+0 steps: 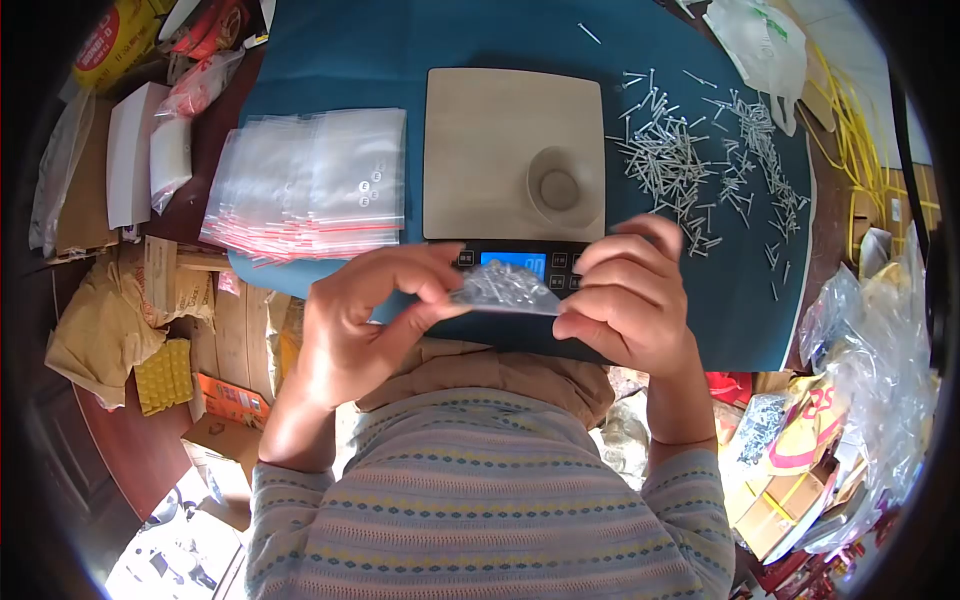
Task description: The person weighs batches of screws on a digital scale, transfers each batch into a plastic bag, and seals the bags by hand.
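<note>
Pinching one filled bag point(508, 290) between us: left hand point(347, 318) has its left end between thumb and fingers, right hand point(638, 300) grips the right end likewise. Bag is held over the near edge of the scale point(490, 150), midway between hands.

Status, our read: filling looks done on this one, since silvery bits show bunched inside. Closing it is probably the step in hand; we can't tell whether the seal is made. We make out just this one filled bag. Plenty left: loose screws point(665, 160) (could be nails, too small to tell) lie beyond the right hand and out to its right, and spare bags point(310, 180) lie flat beyond the left hand. We'd call it far from finished.

Counts:
- Held bag: 1.
- Scale: 1, straight ahead of both hands.
- Bowl point(557, 188): 1, on the scale, ahead of the right hand.
- Display point(498, 257): 1, lit, reading partly blocked by the bag.
- Spare bags: one overlapping spread, can't count them.
- Screws: too many to count. Two rough groups on the surface point(340, 50), the denser one nearer the right hand, plus 1 stray past the scale.
- Carrier point(762, 45): 1, white, far beyond the right hand.
</note>
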The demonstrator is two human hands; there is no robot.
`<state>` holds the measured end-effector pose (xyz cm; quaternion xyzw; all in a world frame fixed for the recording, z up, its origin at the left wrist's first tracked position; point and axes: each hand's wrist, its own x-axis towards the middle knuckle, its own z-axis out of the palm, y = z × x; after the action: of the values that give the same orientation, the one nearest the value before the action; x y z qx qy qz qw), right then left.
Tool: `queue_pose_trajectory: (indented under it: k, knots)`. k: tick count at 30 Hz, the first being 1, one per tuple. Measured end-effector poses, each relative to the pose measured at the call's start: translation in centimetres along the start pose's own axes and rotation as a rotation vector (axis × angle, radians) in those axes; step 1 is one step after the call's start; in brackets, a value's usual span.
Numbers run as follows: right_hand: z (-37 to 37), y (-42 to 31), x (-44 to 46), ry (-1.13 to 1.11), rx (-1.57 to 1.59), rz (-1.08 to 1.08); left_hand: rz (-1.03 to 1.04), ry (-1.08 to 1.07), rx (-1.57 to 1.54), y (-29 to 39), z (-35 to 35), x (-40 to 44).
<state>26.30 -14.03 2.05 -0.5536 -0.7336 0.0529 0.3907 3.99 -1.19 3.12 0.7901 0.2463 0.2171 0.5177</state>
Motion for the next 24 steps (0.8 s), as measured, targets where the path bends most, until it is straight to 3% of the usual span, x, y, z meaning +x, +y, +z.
queue_pose_trajectory:
  k: [4,7,9,14,18,21,24]
  knots:
    - [-0.4,2.3,-1.7,-0.031,0.112,0.102,0.054,-0.142,-0.079,-1.1,-3.4,-1.7]
    - [-2.1,5.0,-5.1,0.018,-0.203,0.384,-0.076,-0.179,-0.002,-0.7,-8.2,-3.7]
    - [-3.4,7.6,-7.4,-0.022,-0.437,0.448,-0.222,-0.187,0.164,-0.6,-10.1,-5.1]
    - [-3.5,12.3,-9.1,-0.013,-0.496,0.498,-0.750,-0.318,0.544,-3.8,-11.7,-7.0]
    - [-1.8,14.1,-5.8,0.086,-0.513,0.425,-0.541,-0.211,0.469,-5.6,-10.0,-7.0]
    - [-1.4,15.8,-4.2,0.022,-0.568,0.442,-0.400,-0.173,0.377,-5.0,-8.5,-6.1]
    - [-0.4,15.5,-3.6,0.168,-0.660,0.433,-0.328,-0.121,0.359,-4.8,-7.8,-5.6]
